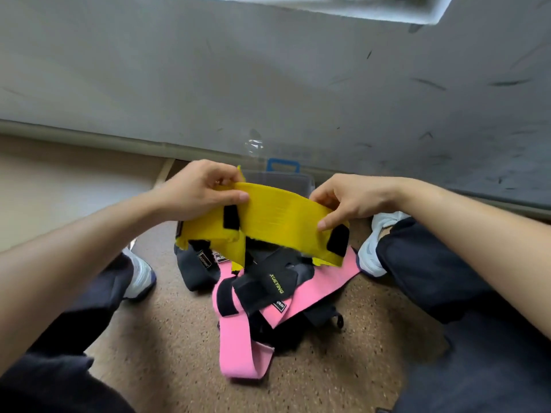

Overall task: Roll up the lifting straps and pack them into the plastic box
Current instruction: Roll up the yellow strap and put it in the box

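Viewpoint: looking down from the head at a person seated on a speckled brown floor (167, 353), legs spread in dark trousers, a white shoe by each knee.
Left hand (196, 189): raised at centre left, thumb and fingers pinched together on the left end of a yellow strap (280, 217).
Right hand (348, 198): raised at centre right, thumb and fingers clamped on the right end of the same strap.
Yellow strap: stretched flat between the 2 hands, held in the air above the pile; black fastener patches show on it near each hand, and its loose ends hang down.
Strap pile: on the floor between the legs, directly below the hands; pink straps (238, 350) lie tangled with black straps (262, 284), unrolled. 1 black strap carries yellow-green lettering.
Plastic box (295, 181): clear, with a blue handle (283, 165), on the floor just beyond the hands, against the grey wall (238, 84); mostly hidden behind the yellow strap, contents cannot be told.
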